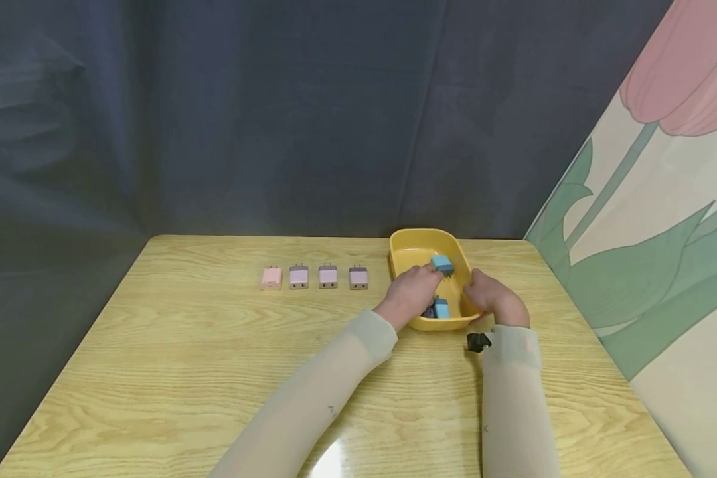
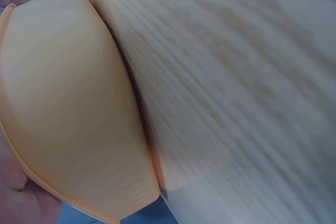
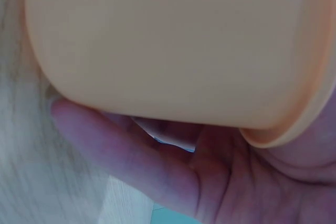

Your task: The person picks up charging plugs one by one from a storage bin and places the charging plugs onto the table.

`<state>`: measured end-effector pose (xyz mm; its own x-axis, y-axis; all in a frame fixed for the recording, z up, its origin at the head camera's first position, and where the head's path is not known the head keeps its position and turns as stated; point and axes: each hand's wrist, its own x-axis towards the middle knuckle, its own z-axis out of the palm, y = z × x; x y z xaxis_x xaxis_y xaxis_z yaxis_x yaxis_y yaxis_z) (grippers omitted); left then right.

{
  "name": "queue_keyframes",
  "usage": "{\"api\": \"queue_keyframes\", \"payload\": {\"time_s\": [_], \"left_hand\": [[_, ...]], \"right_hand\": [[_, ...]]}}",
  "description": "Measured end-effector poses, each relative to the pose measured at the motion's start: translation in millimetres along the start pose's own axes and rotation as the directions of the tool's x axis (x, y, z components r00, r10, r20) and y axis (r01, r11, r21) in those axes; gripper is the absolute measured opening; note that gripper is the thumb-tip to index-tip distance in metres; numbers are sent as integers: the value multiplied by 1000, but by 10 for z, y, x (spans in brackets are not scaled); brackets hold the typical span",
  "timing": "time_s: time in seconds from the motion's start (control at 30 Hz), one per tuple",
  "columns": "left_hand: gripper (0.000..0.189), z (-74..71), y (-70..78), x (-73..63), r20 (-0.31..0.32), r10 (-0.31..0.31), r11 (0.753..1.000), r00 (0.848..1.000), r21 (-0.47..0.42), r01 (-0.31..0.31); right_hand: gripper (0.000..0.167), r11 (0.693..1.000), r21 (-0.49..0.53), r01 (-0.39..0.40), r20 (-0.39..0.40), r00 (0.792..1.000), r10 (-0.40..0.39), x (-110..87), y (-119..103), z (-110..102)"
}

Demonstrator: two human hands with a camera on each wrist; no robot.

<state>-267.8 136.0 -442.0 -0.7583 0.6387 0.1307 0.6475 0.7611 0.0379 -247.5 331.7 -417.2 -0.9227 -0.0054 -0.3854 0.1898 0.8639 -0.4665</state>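
My left hand (image 1: 414, 291) reaches over the near left rim of a yellow plastic bin (image 1: 421, 240). At its fingertips it pinches a blue charger plug (image 1: 442, 263), tilted with the prongs downward. Another blue charger plug (image 1: 441, 308) and a dark one (image 1: 428, 311) lie on the bin floor, partly covered by that hand. My right hand (image 1: 494, 297) grips the bin's right side; in the right wrist view its thumb (image 3: 126, 156) lies along the outer wall (image 3: 157, 51). The left wrist view shows mostly the bin's outer wall (image 2: 68, 93).
Left of the bin, a pink charger plug (image 1: 271, 278) and three purple ones, the nearest to the bin being a purple charger plug (image 1: 358, 278), stand in a row on the wooden table (image 1: 215, 358). A dark curtain (image 1: 275, 119) hangs behind; a tulip-painted wall (image 1: 663, 219) borders the right.
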Motion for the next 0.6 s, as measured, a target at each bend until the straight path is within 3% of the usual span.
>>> {"api": "queue_keyframes", "payload": {"time_s": [0.3, 0.6], "left_hand": [[35, 2, 6, 17, 52, -103, 994, 993, -43, 105], [35, -32, 28, 17, 103, -127, 990, 987, -53, 133]], "right_hand": [[47, 1000, 22, 5, -6, 1000, -4, -5, 9, 14], [49, 999, 23, 26, -4, 1000, -26, 6, 8, 10]]}}
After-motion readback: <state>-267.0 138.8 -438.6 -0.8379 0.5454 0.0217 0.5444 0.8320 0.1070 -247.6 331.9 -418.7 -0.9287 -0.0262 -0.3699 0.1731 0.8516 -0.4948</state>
